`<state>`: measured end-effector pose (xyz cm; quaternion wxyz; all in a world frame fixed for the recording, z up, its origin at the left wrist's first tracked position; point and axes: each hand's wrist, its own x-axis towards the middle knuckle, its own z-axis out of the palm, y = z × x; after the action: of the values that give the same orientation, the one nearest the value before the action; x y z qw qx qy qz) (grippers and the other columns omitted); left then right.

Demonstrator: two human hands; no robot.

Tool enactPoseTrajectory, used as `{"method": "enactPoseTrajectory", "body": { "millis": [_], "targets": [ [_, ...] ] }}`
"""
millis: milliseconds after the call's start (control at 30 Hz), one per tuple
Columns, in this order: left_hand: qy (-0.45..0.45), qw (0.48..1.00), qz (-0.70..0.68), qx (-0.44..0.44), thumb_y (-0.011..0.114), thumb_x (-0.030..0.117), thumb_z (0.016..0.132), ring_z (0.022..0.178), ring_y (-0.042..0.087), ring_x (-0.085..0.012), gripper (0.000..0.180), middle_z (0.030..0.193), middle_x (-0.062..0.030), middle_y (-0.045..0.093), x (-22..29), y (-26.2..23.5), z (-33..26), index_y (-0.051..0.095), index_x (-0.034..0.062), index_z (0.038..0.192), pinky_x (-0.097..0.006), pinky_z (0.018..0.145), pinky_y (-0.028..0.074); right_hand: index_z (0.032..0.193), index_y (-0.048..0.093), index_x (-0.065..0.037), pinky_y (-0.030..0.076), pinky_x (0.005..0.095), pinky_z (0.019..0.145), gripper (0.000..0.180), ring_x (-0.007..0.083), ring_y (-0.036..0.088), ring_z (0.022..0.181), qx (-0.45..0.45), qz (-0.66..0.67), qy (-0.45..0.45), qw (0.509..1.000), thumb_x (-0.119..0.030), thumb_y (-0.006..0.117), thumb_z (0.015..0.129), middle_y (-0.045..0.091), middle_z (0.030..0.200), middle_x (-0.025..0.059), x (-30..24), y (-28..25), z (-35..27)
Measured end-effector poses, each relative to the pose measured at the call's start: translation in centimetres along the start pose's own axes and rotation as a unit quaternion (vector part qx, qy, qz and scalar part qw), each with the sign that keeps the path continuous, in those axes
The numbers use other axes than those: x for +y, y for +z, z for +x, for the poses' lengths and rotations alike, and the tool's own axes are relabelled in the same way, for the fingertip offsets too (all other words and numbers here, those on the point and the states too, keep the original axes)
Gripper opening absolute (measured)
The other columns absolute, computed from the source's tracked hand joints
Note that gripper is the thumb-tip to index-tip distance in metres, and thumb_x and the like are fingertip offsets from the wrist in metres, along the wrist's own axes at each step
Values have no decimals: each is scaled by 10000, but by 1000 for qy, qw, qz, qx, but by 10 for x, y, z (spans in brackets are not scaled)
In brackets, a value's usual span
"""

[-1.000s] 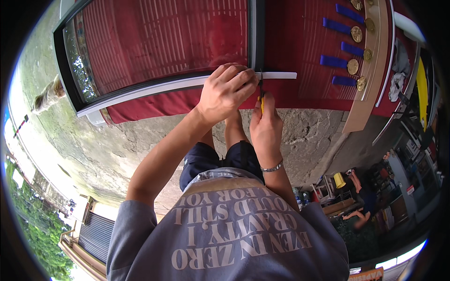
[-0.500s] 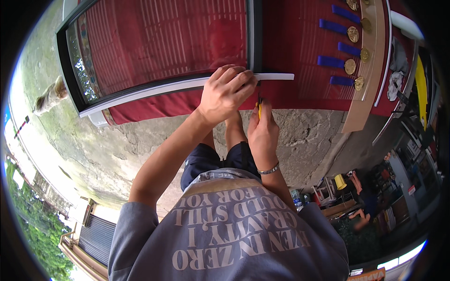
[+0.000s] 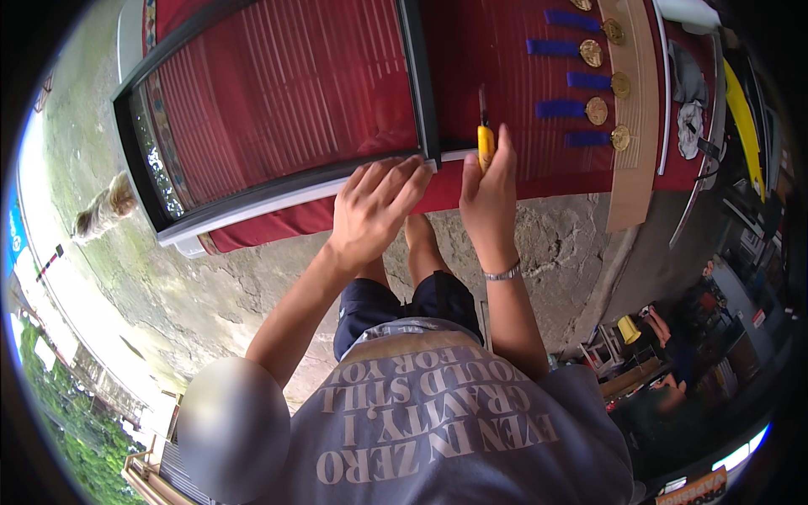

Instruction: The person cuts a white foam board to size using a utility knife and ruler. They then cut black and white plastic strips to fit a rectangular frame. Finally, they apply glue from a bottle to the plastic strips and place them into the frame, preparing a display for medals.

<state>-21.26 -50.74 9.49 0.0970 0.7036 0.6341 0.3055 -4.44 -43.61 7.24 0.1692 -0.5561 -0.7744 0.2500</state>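
My left hand point(image 3: 379, 204) lies with fingers stretched over the near edge of a black-framed glass panel point(image 3: 427, 101), close to its right corner. A white strip point(image 3: 282, 202) runs along that edge, partly under my fingers. A short piece of it shows past the corner, and its far end may be hidden by my right hand. Raised to the right of the corner, my right hand point(image 3: 490, 198) is closed around a yellow utility knife point(image 3: 486, 147). The knife's blade is out and points away from me, apart from the frame.
Gold medals point(image 3: 597, 110) on blue ribbons lie on the red cloth point(image 3: 471, 50) at right, beside a brown cardboard strip point(image 3: 631, 198). A furry shape point(image 3: 105, 206) is on the concrete floor point(image 3: 252, 286) at left. A yellow container point(image 3: 629, 330) stands among clutter at lower right.
My right hand has lifted the knife up and away from the strip, to the right. My left hand's fingers have straightened along the frame edge. The view has shifted slightly.
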Motion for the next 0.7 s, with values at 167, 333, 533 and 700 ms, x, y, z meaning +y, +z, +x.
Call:
{"method": "enactPoseTrajectory", "body": {
  "millis": [167,333,533,700],
  "targets": [
    [7,998,-42,46,736,-1,771,884,707,-277,374,1050,-143,709,65,-93,19,603,7,1121,-339,686,549,1414,414,30,521,398,828,477,293,618,987,-3,75,-4,997,-206,538,1018,573,1158,195,-15,-30,-15],
    [-64,949,-226,212,779,-63,789,877,731,-265,464,985,-184,704,130,-178,43,536,-50,1184,-312,746,575,1412,435,-13,372,414,1082,775,302,564,1243,-280,337,-123,891,-524,682,884,556,1340,166,-79,-90,-64],
    [-166,768,-539,303,655,-28,920,985,691,-213,384,1041,-123,682,149,-236,98,522,-52,1280,-333,889,573,1329,527,-35,501,331,811,553,228,661,1014,-193,416,-164,874,-350,716,916,650,1209,135,-133,-94,-69],
    [-178,710,-620,282,638,55,957,970,684,-177,341,1055,-90,701,128,-261,99,572,-18,1284,-338,905,565,1175,634,-6,487,237,598,284,86,617,657,-125,471,-110,866,-200,659,969,744,959,88,-141,-118,-68]
  ]
}}
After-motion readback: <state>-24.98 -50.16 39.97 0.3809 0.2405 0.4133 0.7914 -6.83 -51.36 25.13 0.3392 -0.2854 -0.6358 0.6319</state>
